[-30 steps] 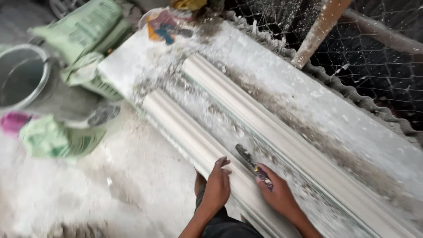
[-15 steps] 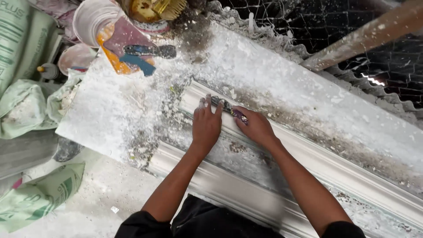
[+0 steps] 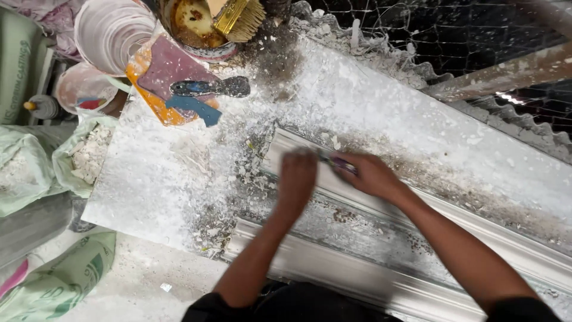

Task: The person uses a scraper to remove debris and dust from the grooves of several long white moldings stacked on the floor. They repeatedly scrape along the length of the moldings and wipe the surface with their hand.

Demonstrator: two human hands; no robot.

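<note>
White plaster-dusted table [image 3: 417, 119], strewn with chips. Long white cornice moulding [image 3: 357, 238] laid diagonally across it, end toward upper left. Left hand [image 3: 298, 179] flat on moulding near that end, fingers together, blurred. Right hand [image 3: 372, 176] just beside, fingers curled round small scraper [image 3: 333, 160]; blade tip poking out leftward between both hands, touching moulding's top edge. Putty knife [image 3: 211, 87] well apart, upper left.
</note>
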